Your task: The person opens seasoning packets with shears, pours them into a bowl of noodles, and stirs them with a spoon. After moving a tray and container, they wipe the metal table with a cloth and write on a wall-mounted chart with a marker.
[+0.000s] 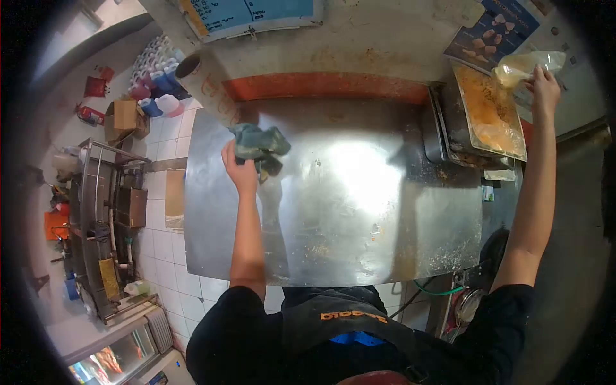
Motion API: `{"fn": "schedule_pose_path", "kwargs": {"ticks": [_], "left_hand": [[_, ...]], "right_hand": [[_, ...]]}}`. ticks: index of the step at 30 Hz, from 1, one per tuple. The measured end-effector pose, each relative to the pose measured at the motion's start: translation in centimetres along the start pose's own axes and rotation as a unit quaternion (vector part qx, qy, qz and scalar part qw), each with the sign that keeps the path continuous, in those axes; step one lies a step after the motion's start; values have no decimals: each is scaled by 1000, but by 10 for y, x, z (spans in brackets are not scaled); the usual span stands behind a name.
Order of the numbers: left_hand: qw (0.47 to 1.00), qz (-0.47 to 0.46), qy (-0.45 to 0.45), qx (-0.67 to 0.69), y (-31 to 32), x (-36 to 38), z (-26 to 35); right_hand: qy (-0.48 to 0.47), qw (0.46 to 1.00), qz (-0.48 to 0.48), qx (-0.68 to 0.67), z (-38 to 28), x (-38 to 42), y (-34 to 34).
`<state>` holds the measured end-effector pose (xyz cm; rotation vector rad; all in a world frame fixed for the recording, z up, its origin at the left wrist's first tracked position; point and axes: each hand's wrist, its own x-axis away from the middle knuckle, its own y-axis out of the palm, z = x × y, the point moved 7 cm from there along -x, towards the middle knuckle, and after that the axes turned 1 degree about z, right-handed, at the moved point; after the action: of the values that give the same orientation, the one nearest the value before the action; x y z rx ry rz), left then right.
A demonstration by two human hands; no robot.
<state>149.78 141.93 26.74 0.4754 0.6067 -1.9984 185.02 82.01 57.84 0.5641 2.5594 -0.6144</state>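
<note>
A crumpled grey-green cloth (260,142) is gripped in my left hand (240,168), raised over the left part of the steel table (321,218). At the upper right, my right hand (544,86) pinches a clear plastic bag (518,67) with something pale yellow at its lower end. The bag is beside the top corner of a tray with an orange, crusted surface (491,115), which lies on stacked metal pans (437,128). Pale crumbs (449,256) are scattered near the table's front right corner.
A cardboard-coloured tube (208,90) leans at the table's back left corner. Behind the table runs a red ledge (333,85) under a whiteboard (253,16). Left on the floor are a cardboard box (123,120), jugs (168,105) and a metal rack (96,212). A green hose (439,292) hangs front right.
</note>
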Motion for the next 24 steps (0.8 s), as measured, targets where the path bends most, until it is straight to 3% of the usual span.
{"fn": "schedule_pose_path", "kwargs": {"ticks": [2, 4, 6, 8, 10, 12, 13, 14, 15, 16, 17, 18, 20, 21, 22, 24], "left_hand": [[1000, -7, 3, -19, 7, -9, -6], [984, 25, -102, 144, 19, -9, -28], [984, -30, -98, 145, 31, -7, 5], [952, -23, -166, 257, 40, 2, 49], [947, -59, -169, 266, 48, 19, 84], [956, -76, -112, 260, 55, 38, 122], [941, -112, -131, 291, 63, 50, 150], [925, -149, -139, 321, 73, 66, 174], [908, -181, -159, 344, 85, 87, 191], [855, -248, -191, 413, 101, 112, 217], [871, -318, -126, 353, 117, 139, 236], [823, -383, -159, 389, 135, 170, 267], [752, -563, -19, 342, 156, 229, 321], [722, -613, 16, 321, 158, 252, 343], [692, -663, 34, 284, 159, 268, 355], [684, -654, 14, 324, 164, 286, 356]], "right_hand": [[70, 998, 8, 2, 56, -15, 1], [137, 989, -19, 57, 106, -16, 10], [177, 979, -94, -26, 121, 12, 25], [173, 981, -83, 40, 97, 40, 25], [52, 994, -46, -82, 43, 85, 14], [9, 975, -90, -202, -15, 171, 0], [37, 976, -88, -195, -26, 219, -8], [132, 963, -123, -200, -18, 271, -11], [135, 946, -147, -255, -11, 309, -11], [151, 932, -161, -288, 3, 350, -10], [214, 890, -151, -372, 6, 387, -9], [272, 836, -141, -455, 11, 416, -9], [280, 869, -94, -397, 60, 445, -45], [369, 846, 37, -383, 68, 440, -70], [368, 845, 40, -385, 87, 434, -88], [407, 753, 94, -509, 145, 418, -126]]}}
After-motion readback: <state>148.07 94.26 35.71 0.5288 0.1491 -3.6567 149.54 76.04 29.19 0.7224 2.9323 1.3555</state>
